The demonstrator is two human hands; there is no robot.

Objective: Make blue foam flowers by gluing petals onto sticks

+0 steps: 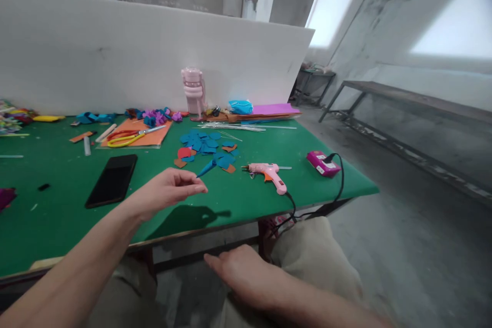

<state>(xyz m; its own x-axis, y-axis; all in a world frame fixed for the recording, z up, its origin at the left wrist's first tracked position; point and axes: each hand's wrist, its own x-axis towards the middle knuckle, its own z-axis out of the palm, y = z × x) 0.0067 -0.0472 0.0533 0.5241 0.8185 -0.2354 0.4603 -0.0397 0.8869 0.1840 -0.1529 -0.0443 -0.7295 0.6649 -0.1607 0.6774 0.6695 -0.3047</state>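
My left hand [176,186] is raised just above the table's front part, thumb and fingers pinched together. Between them is a small blue cone-shaped piece [206,168], narrow at the fingertips and wider at its far end. Behind it lies a loose pile of blue petal-shaped cutouts [200,141] with a few brown ones and a red one [184,152]. Over my lap, below the table edge, my right hand [244,269] holds nothing that I can see; its index finger is stretched out and the other fingers are partly hidden. A pink glue gun [269,170] rests right of the pile.
A black phone [112,180] and yellow-and-red-handled scissors [132,136] lie on the left. The glue gun's cord hangs over the front edge near a purple power socket [323,164]. Toward the back stand a pink bottle [193,93] and a white board [146,56]; thin sticks [234,126] lie before them.
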